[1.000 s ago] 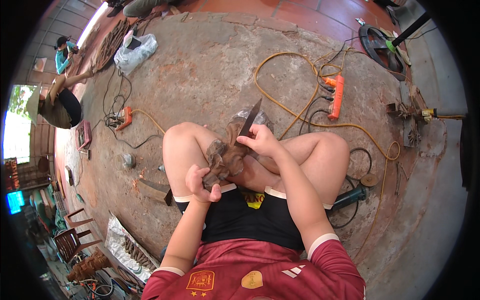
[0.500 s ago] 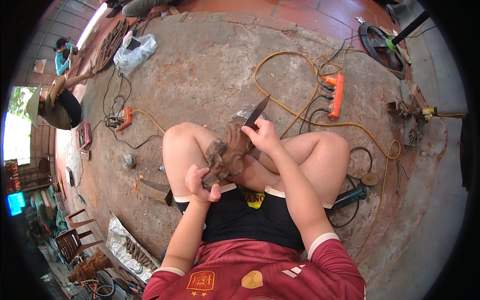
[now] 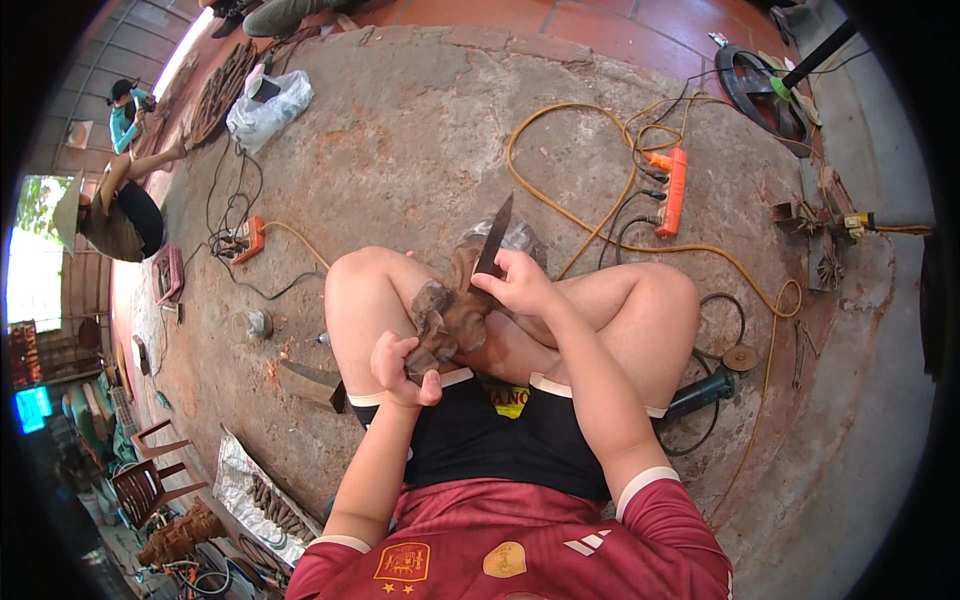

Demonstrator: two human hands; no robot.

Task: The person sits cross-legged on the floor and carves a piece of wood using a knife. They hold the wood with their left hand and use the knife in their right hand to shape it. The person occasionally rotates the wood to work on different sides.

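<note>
Worn concrete floor (image 3: 420, 170), red tiles (image 3: 600, 40) along its far edge, left hand (image 3: 400, 368) curled on a brown carving (image 3: 460, 322), right hand (image 3: 522, 284) closed around a dark blade (image 3: 495, 238)

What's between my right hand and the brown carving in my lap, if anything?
Only the dark blade that your right hand holds, angled over the far part of the brown carving; no other obstacle is visible. From above, I can't tell whether the blade touches it. Your left hand is at the near end, clear of the blade.
</note>
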